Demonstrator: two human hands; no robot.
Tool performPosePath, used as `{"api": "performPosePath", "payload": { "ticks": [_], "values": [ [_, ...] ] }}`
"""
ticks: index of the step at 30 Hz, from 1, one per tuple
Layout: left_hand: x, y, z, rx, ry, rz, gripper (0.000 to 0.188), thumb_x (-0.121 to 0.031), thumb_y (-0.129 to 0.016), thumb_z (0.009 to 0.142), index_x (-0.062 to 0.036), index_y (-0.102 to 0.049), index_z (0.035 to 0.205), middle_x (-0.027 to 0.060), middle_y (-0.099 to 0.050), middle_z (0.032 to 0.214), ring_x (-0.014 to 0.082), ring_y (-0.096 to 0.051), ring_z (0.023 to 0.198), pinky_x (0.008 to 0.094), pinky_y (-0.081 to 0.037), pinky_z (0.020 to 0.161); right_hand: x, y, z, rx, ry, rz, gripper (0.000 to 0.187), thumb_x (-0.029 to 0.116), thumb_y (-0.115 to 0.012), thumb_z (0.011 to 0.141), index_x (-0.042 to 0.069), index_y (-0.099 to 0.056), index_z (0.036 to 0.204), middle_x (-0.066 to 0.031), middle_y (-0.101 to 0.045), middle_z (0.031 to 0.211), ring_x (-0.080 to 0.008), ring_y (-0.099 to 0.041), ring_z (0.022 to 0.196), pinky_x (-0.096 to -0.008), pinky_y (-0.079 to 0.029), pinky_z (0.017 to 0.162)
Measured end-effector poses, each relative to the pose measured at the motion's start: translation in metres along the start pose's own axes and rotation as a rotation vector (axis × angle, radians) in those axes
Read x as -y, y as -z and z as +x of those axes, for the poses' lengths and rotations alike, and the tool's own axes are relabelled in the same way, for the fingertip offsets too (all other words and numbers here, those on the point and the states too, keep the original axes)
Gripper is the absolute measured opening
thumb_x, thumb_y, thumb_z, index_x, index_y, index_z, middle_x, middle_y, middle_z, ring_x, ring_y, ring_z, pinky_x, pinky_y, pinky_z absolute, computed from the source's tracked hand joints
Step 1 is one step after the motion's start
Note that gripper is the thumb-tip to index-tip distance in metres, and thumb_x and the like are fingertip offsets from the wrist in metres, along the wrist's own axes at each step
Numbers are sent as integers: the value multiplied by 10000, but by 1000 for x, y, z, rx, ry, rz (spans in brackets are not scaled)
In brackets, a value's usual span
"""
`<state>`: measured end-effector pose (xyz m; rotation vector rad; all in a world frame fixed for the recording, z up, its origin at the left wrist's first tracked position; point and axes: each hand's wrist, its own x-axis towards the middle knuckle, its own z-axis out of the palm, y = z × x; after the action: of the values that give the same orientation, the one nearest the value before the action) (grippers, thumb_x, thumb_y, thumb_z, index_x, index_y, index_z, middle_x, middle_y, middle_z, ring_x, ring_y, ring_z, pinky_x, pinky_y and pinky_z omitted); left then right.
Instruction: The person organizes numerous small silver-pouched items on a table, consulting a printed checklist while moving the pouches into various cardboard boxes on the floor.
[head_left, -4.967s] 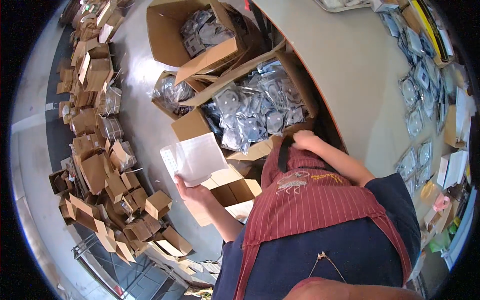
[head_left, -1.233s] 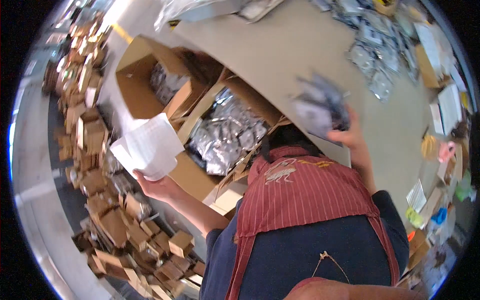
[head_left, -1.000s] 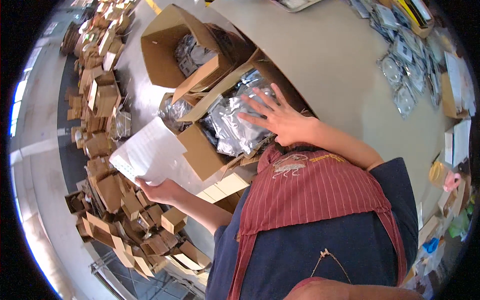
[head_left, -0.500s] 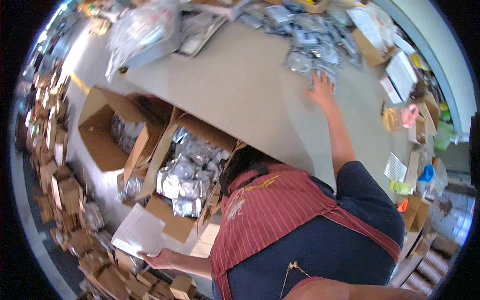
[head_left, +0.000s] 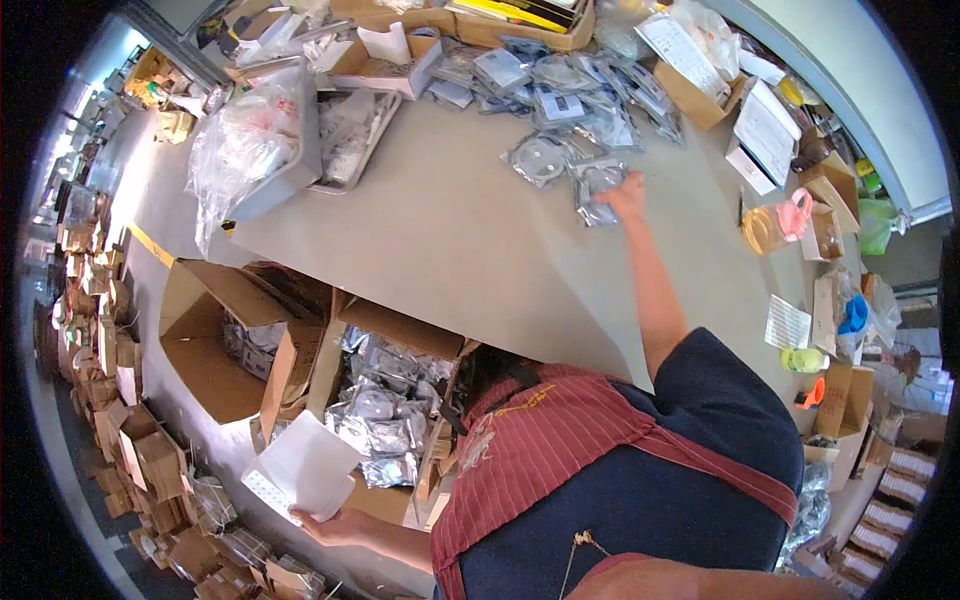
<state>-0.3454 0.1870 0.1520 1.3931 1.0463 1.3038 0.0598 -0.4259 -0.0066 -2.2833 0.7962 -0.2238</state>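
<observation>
Over on the left, my left hand (head_left: 332,527) grips a curled white sheet (head_left: 308,462) by its lower edge; rows of small marks show along one side. My right hand (head_left: 624,196) reaches far across the grey table (head_left: 440,240). Its fingers pinch the right edge of a silvery plastic packet (head_left: 594,192) lying flat there. Just beyond is another packet with a round part inside (head_left: 540,160). Behind them spreads a loose heap of similar packets (head_left: 570,85), some with white labels.
Below the table edge, a carton (head_left: 400,328) holds many silvery packets. Beside it stands another open carton (head_left: 205,375). A grey bin with plastic bags (head_left: 262,165) sits at the table's left; a pink-lidded jug (head_left: 770,226) and papers line the right. Boxes crowd the floor at left.
My right hand has closed on a packet, which now lies nearer and apart from the heap. My left hand has shifted slightly right, and the sheet has curled and tilted. The view has moved too.
</observation>
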Motion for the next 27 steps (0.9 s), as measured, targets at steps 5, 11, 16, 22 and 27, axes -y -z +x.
{"api": "performPosePath", "payload": {
  "ticks": [5, 11, 16, 22, 27],
  "values": [
    [-17, -10, -11, -49, 11, -18, 480, -319, -654, 945, 110, -623, 1156, 214, -608, 1167, 321, -607, 1063, 462, -515, 886, 63, 15, -7, 273, -47, 797, 773, 126, -902, 561, -76, -503, 1191, -176, -661, 1064, -297, -662, 912, -379, -537, 828],
    [-37, -39, 6, -160, 77, -131, 389, -297, -605, 983, 66, -644, 1118, 167, -614, 1100, 288, -617, 1022, 470, -538, 857, 86, -59, 53, 501, 156, 28, 784, 377, -862, 642, -30, -569, 1245, -203, -680, 1056, -308, -659, 858, -408, -524, 770],
    [-29, 23, -1, -282, 83, -131, 324, -229, -644, 940, 27, -618, 1136, 165, -621, 1169, 280, -616, 1049, 456, -528, 917, 124, -64, -9, 408, 196, -308, 1042, 489, -849, 542, 29, -492, 1406, -188, -347, 1530, -419, -275, 1416, -487, -240, 1157],
    [1, 109, -5, -457, 136, -409, 280, -196, -645, 930, -13, -627, 1141, 126, -628, 1164, 260, -608, 1080, 435, -522, 938, 113, -93, -114, 733, 575, -93, 945, 264, -897, 528, -67, -477, 1306, -214, -501, 1372, -336, -456, 1295, -418, -359, 1089],
    [-24, 120, -6, -539, 91, -400, 271, -214, -612, 960, -15, -608, 1144, 99, -621, 1151, 241, -599, 1080, 393, -511, 937, 170, -107, -253, 1111, 568, 270, 757, 175, -894, 536, -38, -536, 1168, -92, -683, 1034, -245, -659, 947, -354, -508, 899]
  ]
}}
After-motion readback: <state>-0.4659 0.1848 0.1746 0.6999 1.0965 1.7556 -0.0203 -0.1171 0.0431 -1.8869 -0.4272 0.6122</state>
